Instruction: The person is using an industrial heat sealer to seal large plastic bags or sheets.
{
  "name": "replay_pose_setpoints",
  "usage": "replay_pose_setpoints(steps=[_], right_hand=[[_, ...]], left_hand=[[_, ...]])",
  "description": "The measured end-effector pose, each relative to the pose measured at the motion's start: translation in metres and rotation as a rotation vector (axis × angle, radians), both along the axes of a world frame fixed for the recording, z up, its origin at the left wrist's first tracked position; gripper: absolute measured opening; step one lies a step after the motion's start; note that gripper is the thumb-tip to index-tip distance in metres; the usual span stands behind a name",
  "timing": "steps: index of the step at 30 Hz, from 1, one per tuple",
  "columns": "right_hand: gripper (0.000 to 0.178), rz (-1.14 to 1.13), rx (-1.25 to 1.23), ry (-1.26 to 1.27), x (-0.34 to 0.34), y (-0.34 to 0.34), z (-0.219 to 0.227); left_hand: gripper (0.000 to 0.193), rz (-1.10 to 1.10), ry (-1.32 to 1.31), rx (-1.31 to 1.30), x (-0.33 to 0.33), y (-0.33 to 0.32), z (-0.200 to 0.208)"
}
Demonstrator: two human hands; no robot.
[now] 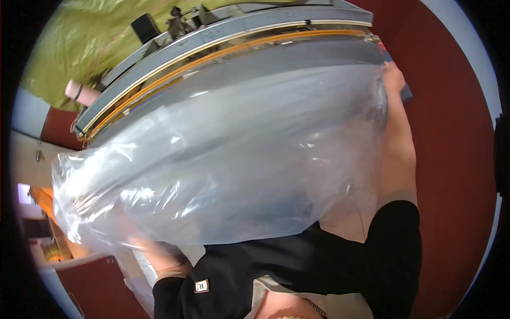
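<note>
A wide clear plastic sheet (pixel 244 154) stretches across the middle between my arms, glossy and creased. It may be a bag; its layers are hard to make out. At the far right, my right hand (pixel 393 78) is closed on the sheet's edge, near the end of a long grey metal machine (pixel 329 20). My left hand (pixel 87 203) shows only dimly through the plastic at the left end, its fingers blurred and veiled. Along the machine's near side runs an orange strip (pixel 255 41), just beyond the sheet's far edge.
Yellow-green sheeting (pixel 79 42) lies behind the machine. A pink cylinder with a dark band (pixel 82 93) sits by its left end, and a black box (pixel 145 28) on top. Left stands a cabinet (pixel 32 154) with an orange item (pixel 43 202). Dark red floor (pixel 451 159) spreads right.
</note>
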State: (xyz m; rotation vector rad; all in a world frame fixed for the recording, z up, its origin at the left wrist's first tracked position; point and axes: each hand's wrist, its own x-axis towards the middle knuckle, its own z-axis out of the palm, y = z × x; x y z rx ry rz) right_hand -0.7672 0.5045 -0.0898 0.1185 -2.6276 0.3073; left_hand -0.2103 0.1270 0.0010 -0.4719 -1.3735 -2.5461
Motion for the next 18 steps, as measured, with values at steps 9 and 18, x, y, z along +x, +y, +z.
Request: replay_pose_setpoints(steps=[9, 18], right_hand=[[0.033, -0.001, 0.039, 0.046, -0.006, 0.007, -0.003], [0.034, -0.031, 0.080, -0.050, -0.012, 0.013, -0.006]], left_hand=[[0.067, 0.741, -0.309, -0.318, 0.091, 0.017, -0.067], [0.020, 1.588, -0.367, 0.150, 0.171, -0.108, 0.030]])
